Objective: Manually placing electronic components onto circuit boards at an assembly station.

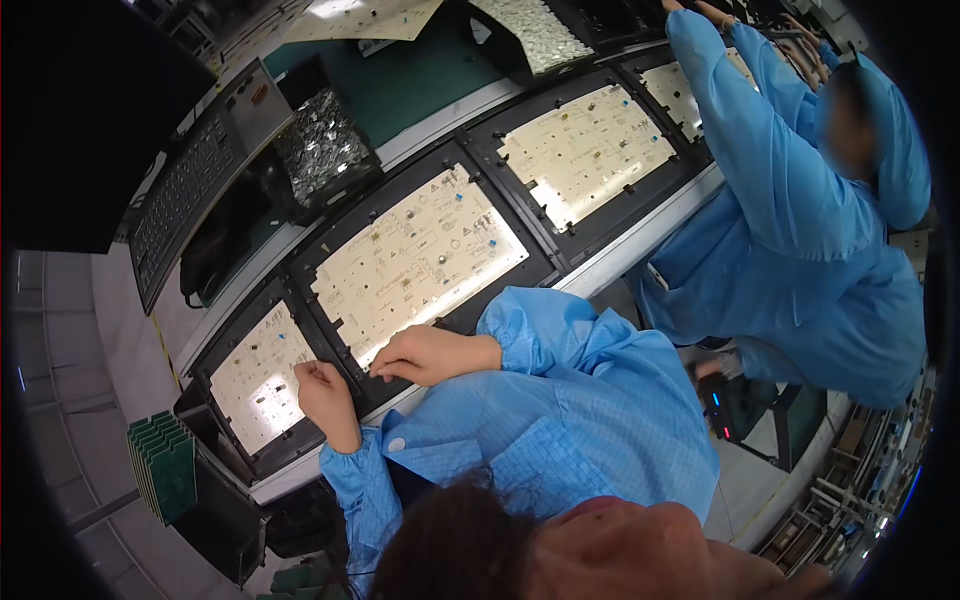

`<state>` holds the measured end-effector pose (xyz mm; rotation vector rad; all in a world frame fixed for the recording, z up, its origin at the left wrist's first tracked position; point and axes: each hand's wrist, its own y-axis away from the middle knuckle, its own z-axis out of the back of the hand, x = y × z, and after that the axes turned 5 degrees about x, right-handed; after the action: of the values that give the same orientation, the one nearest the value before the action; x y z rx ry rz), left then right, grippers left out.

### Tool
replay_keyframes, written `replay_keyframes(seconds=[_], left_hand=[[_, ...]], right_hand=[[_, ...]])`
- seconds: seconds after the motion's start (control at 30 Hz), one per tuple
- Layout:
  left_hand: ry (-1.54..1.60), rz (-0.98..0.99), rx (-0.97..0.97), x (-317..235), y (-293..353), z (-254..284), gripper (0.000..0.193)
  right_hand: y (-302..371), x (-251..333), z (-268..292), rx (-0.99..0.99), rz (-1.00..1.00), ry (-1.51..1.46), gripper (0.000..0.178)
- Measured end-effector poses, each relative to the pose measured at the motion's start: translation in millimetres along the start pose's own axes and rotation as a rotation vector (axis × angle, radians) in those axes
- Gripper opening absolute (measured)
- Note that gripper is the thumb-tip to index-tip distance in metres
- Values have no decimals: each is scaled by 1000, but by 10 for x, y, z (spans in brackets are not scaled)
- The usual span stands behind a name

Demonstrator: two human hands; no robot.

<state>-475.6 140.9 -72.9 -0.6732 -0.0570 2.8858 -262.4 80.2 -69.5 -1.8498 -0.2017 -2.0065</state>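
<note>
My left hand point(328, 402) is closed in a loose pinch beside the right edge of a cream circuit board point(250, 385) with small parts on it. Just to its right, my right hand point(432, 355) hangs over the lower edge of a second cream circuit board point(395, 275), its fingers curled together. Whatever either pinch may hold is too small or hidden to make out. Both boards lie flat in black carrier frames point(318, 325), and a few blue and dark components stand on them.
Another populated board point(590, 150) lies farther right on the line. Behind stand a black bin point(325, 145) of small shiny parts, a box point(535, 35) of pale parts and a keyboard point(180, 195). Green boards point(165, 465) stand racked at lower left. A blue-sleeved co-worker point(780, 210) is at right.
</note>
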Motion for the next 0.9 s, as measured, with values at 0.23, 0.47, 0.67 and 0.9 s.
replay_keyframes(seconds=[0.23,0.47,0.67,0.9], left_hand=[[-1,154,-113,-153,-53,-13,14],[104,16,-129,196,-92,-58,23],[199,224,-499,961,-262,514,36],[-448,870,-314,2033,-360,924,83]], right_hand=[[46,5,17,50,44,-72,19],[67,115,10,50,75,-97,21],[27,39,10,-200,266,23,43],[48,-7,24,-323,382,154,42]])
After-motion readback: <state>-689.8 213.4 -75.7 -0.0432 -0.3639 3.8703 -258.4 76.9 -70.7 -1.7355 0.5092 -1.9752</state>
